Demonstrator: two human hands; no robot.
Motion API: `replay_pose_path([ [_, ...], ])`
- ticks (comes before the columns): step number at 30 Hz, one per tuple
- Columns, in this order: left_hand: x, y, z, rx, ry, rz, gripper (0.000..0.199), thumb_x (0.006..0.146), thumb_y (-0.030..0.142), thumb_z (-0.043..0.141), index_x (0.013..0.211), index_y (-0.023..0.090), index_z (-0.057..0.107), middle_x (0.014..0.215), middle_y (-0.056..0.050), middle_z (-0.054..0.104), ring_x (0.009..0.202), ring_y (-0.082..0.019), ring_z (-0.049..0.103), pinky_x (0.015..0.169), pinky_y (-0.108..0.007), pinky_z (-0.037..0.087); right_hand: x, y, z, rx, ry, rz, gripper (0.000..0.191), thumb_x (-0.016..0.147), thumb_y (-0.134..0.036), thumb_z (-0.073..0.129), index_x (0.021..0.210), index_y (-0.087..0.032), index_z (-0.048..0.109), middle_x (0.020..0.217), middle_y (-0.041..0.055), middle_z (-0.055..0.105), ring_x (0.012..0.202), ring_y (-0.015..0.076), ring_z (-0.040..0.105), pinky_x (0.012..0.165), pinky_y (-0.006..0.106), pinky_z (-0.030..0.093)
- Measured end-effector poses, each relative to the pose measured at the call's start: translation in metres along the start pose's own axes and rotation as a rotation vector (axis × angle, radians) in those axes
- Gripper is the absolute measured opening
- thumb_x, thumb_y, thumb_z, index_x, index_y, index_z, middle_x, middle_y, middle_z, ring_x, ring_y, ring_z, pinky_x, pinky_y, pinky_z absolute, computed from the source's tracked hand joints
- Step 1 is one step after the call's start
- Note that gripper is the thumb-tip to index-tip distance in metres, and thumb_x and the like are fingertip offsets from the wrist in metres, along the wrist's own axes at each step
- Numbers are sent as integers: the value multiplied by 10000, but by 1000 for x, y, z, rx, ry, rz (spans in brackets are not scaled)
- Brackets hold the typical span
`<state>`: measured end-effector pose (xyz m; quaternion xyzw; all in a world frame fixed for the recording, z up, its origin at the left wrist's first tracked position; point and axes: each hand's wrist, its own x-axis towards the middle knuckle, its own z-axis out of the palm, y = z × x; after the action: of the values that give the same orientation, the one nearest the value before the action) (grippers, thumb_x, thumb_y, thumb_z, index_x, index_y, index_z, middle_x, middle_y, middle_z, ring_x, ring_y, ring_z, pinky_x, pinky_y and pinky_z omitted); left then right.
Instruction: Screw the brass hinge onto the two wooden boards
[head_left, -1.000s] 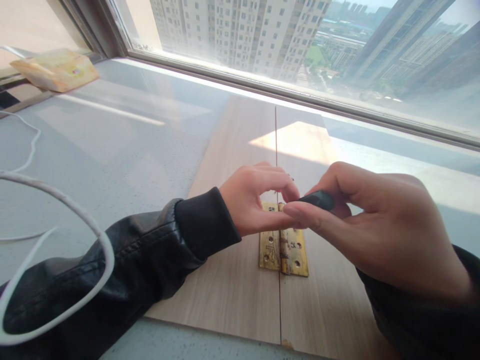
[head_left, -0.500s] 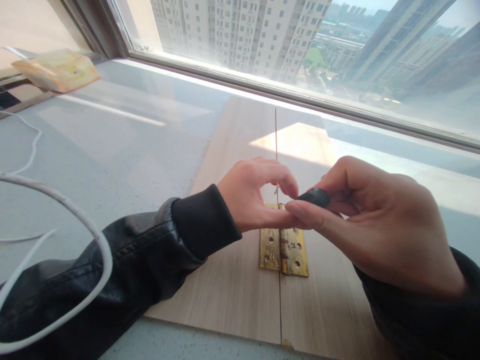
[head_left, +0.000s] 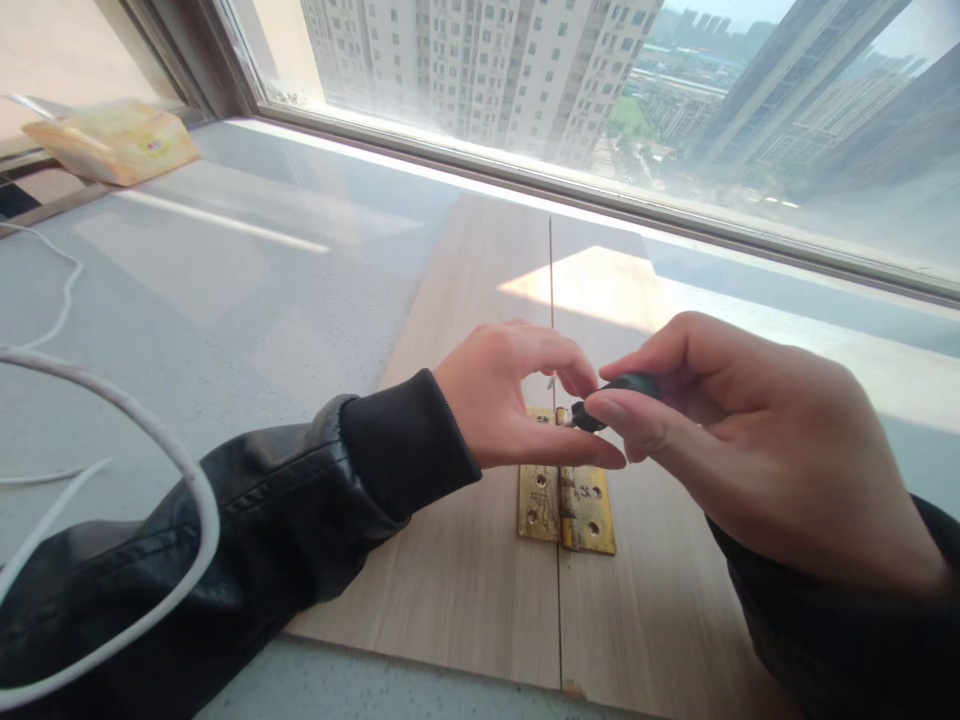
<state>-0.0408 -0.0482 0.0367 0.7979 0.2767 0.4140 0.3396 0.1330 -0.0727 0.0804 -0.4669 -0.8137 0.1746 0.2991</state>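
Note:
My right hand point(head_left: 757, 440) pinches a black-handled screwdriver point(head_left: 589, 415) between thumb and fingers; a short bit of its metal shaft shows, pointing left and down. Just to the left, my left hand point(head_left: 517, 395) curves around the tool's front end, thumb and fingers apart. Under both hands lies a worn brass hinge point(head_left: 540, 515), unfolded flat, its knuckle along the seam between two pale wooden boards point(head_left: 465, 560). Its lower screw holes are bare; my left thumb hides part of its upper half. A small shiny metal piece point(head_left: 553, 381) shows beyond the hinge, too small to name.
The boards rest on a speckled white sill point(head_left: 300, 330) below a large window point(head_left: 480, 70). A white cable point(head_left: 206, 500) loops across my left sleeve. A yellowish soft pack point(head_left: 124, 140) lies in the far left corner.
My right hand has shifted slightly, so the screwdriver's front end and some shaft now show. The left thumb and fingers have spread a little. Hinge and boards stay put.

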Motion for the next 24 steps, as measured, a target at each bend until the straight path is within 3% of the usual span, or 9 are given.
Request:
replay_pose_path([
  [4,-1,-1,1,-4,59,-24,129,667,267,725,663,147,679,631,-10,664,656,-123,572,693,-288,448,0,3,6,-4,83,45,269,709,-418,694,626,-201,557,495,-17,548,429,115,491,382,258,341],
  [8,-3,-6,-3,-30,10,25,101,705,234,696,742,140,699,690,-27,690,692,-128,590,705,-285,461,-2,0,-2,62,-54,-4,209,764,-343,645,928,-216,620,688,2,630,559,126,567,473,260,444],
  [10,-2,-7,-4,-74,-30,71,117,731,229,676,790,131,704,721,-39,700,702,-128,601,722,-284,471,-4,-1,-7,71,-115,-4,222,782,-316,623,986,-232,611,696,-7,627,561,120,567,479,258,449],
  [15,-1,-3,-5,-84,-124,54,161,709,182,665,860,135,691,828,-53,704,794,-138,618,756,-270,482,-7,3,-7,72,-43,35,184,731,-361,672,742,-222,551,556,-31,542,470,109,486,424,266,375],
  [20,0,1,-2,67,10,6,212,626,292,741,732,122,668,722,-39,669,695,-133,577,698,-281,462,-5,2,6,-37,119,10,325,702,-365,694,598,-226,419,448,-71,319,395,70,259,353,245,194],
  [24,0,-2,0,55,6,69,146,713,258,669,660,123,666,670,-43,663,655,-127,569,688,-291,461,-3,0,9,-125,195,-3,436,682,-391,710,515,-218,347,447,-69,276,415,68,231,369,254,205],
])
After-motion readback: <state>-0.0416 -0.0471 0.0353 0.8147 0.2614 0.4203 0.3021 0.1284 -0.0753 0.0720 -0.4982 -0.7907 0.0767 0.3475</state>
